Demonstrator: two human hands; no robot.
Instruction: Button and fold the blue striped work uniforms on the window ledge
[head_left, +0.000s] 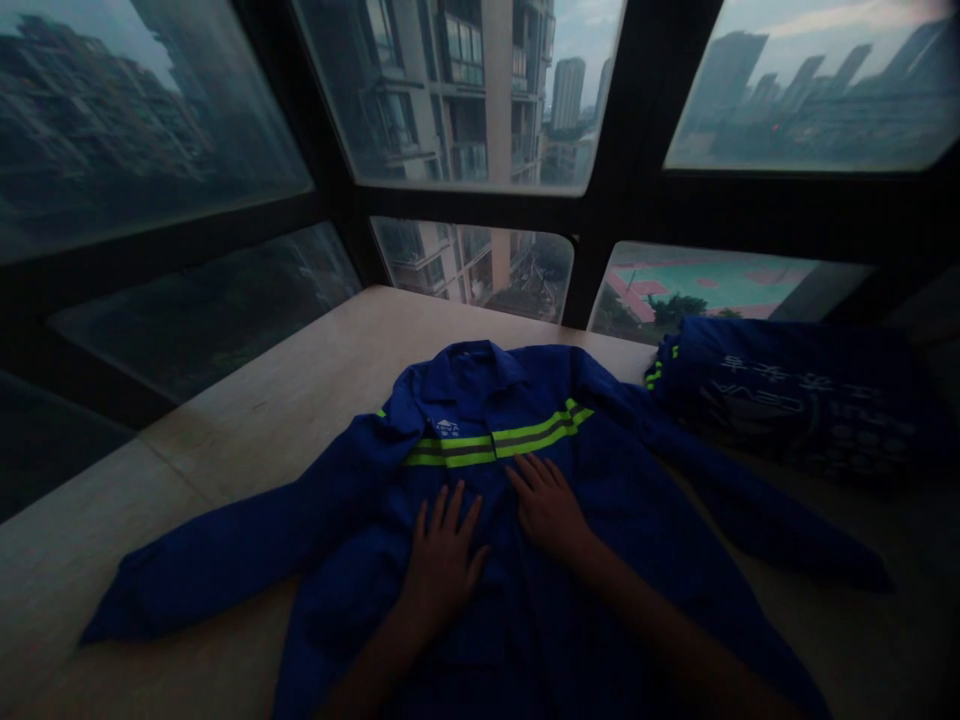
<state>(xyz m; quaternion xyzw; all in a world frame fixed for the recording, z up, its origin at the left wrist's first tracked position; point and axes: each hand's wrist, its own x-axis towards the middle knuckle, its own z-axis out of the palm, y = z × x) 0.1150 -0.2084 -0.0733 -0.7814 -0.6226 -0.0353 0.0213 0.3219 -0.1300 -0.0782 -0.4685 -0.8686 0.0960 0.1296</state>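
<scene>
A blue work jacket (622,500) lies spread out with its front up and its collar toward the windows. Yellow-green reflective stripes cross its chest, and a small white logo sits at the left of the chest. Both sleeves reach out to the sides. My left hand (442,555) rests flat on the jacket front below the stripes, fingers spread. Just under the stripe, close to the front opening, my right hand (547,505) lies on the cloth with its fingers stretched out. Neither hand grips anything. The jacket's lower hem is out of view.
A stack of folded blue garments (787,395) with white lettering and yellow-green stripe edges stands at the right, beside the jacket's sleeve. The pale stone ledge (315,370) meets dark window frames (480,205) at the back and left. The light is dim.
</scene>
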